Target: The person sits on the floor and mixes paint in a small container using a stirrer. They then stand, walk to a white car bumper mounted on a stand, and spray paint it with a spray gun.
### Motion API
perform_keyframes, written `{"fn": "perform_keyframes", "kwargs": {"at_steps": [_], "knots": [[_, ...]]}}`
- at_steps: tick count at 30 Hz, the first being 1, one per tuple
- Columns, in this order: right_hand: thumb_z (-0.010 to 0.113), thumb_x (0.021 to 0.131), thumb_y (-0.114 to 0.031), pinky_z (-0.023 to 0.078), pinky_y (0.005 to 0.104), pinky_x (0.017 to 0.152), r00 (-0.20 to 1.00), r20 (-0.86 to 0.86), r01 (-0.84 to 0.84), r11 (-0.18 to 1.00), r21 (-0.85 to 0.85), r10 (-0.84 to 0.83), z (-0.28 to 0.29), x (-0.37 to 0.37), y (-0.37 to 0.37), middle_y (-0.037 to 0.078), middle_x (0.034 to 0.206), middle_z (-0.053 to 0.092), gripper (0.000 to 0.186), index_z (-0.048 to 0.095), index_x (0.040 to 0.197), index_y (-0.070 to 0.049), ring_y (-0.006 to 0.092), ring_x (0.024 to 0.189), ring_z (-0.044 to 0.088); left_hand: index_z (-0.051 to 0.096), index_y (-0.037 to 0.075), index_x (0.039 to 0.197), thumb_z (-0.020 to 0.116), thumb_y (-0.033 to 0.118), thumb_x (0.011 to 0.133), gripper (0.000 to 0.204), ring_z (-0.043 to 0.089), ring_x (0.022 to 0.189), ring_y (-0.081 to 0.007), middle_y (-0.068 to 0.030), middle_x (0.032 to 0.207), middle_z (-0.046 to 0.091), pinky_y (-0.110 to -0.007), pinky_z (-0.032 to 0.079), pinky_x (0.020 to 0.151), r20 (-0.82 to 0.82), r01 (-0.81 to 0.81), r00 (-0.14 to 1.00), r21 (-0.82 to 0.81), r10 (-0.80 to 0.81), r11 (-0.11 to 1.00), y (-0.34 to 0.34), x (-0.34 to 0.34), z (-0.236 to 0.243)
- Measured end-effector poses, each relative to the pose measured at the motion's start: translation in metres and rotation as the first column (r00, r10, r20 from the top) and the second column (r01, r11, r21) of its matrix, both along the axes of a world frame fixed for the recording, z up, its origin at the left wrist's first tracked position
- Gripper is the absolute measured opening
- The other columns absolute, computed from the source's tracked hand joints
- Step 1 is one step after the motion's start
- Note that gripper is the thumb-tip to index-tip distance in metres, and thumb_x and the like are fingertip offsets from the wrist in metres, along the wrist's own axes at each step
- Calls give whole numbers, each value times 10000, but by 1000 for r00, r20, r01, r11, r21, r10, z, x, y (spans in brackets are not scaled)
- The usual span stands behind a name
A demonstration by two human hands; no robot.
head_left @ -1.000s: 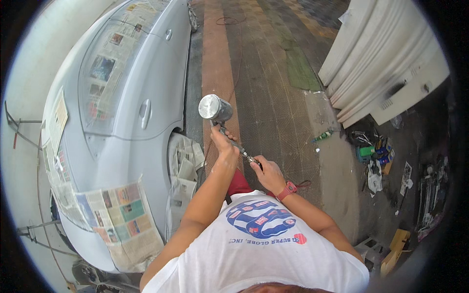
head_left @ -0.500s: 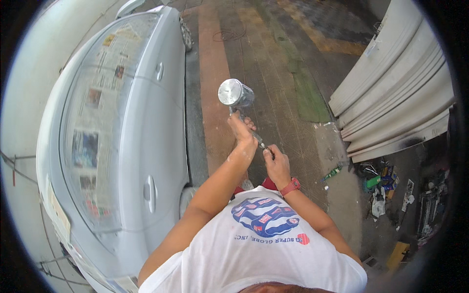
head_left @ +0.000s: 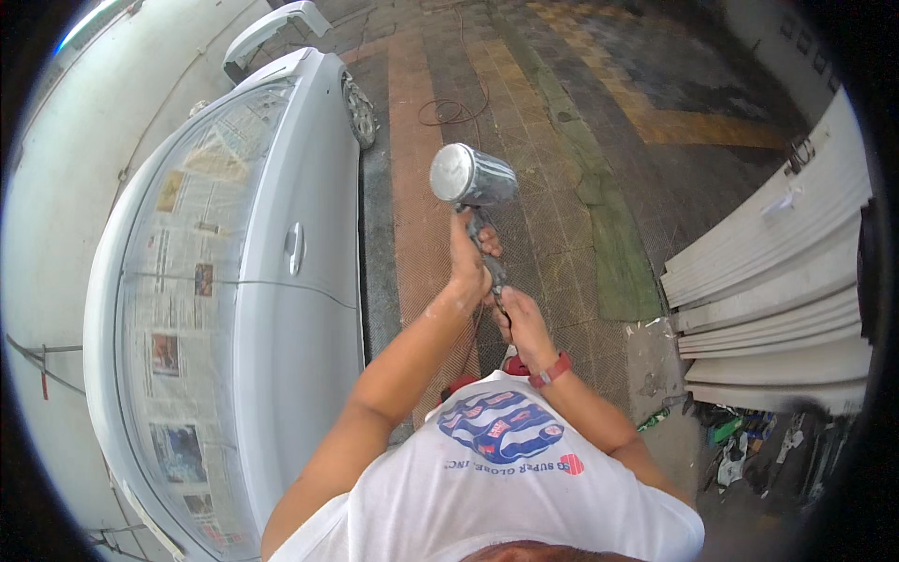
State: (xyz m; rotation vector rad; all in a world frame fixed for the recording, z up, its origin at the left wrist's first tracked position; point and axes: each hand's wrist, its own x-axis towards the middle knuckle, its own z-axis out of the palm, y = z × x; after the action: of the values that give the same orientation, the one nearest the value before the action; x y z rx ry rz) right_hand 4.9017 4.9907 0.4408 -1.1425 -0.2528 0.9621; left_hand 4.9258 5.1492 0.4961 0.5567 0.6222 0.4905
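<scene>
My left hand (head_left: 471, 251) is wrapped round the grip of a spray gun (head_left: 487, 178), which has a large silver cup on top, tilted in the view. Just below it, my right hand (head_left: 524, 328) has closed on the hose fitting (head_left: 504, 302) at the gun's lower end. To my left is a pale grey car (head_left: 318, 244), its windows covered with newspaper (head_left: 173, 356) under clear film. A gap of floor shows between the gun and the car's side. The gun's nozzle is hidden or too small to make out.
A thin hose (head_left: 454, 117) lies coiled on the tiled floor ahead. A loose bumper (head_left: 272, 28) is beyond the car. Pale leaning panels (head_left: 763, 272) stand at my right, with assorted clutter (head_left: 735, 440) below them. A white wall (head_left: 51, 225) runs behind the car.
The view has moved along the car, bringing its far wheel and the loose bumper into sight. Both hands and the gun have shifted up and to the right in the picture.
</scene>
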Motion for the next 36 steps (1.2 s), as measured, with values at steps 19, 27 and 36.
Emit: {"fn": "perform_keyframes", "kwargs": {"at_steps": [19,27,36], "knots": [[709,1038,-446,546,398,1016,748,663,228,946,-231,-18,-5,425,351,161,1244,758,663,558,1510,-8,273,1122,726,435,209,1506,542,561,1101,548,532,1357,-229,-101,1423,571,-483,392,1158,268,338,888,171,-373,926,298,325,-86],[648,1097,-404,595,351,823,777,562,460,865,-199,-284,-8,587,474,132,1254,725,492,633,1377,-1,214,1059,703,185,140,1712,605,535,1087,851,315,1582,-346,-205,1645,383,-529,250,1301,-29,579,642,673,-766,459,465,455,-40],[563,1135,-417,557,275,565,604,577,738,660,-143,-550,-22,823,558,99,1299,712,487,566,1429,-27,175,1131,692,575,72,1510,769,281,968,613,543,1437,-262,-119,1485,625,-448,381,1241,-209,216,975,972,-80,89,788,582,75]]}}
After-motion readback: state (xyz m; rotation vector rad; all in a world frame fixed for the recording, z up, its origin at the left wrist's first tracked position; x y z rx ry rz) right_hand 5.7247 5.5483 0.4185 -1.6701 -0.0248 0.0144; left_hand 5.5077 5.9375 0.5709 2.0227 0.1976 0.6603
